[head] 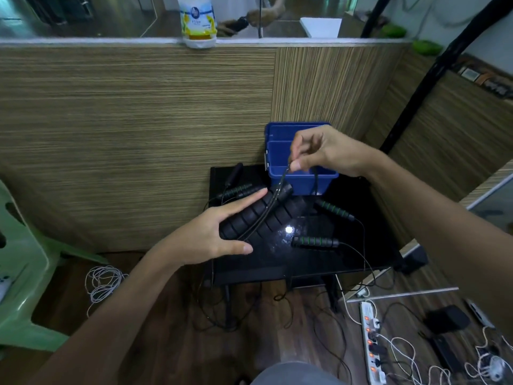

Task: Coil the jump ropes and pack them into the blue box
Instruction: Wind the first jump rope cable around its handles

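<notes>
My left hand (222, 232) grips a pair of thick black ribbed jump rope handles (266, 218) over the small black table (347, 257). A thin black rope (263, 215) runs across those handles up to my right hand (324, 151), which pinches it just above the front rim of the open blue box (280, 140). The box stands at the table's back edge. Other handles with green bands lie on the table: one (316, 241) near the front, one (333, 209) at the right, one (236, 190) at the left. Their ropes hang off the table.
A wood-grain partition rises behind the table, with a plastic bottle (198, 23) on its ledge. A green plastic chair (25, 273) stands at the left. On the floor lie a white cord coil (102, 282), a power strip (370, 340) with plugs, and loose cables.
</notes>
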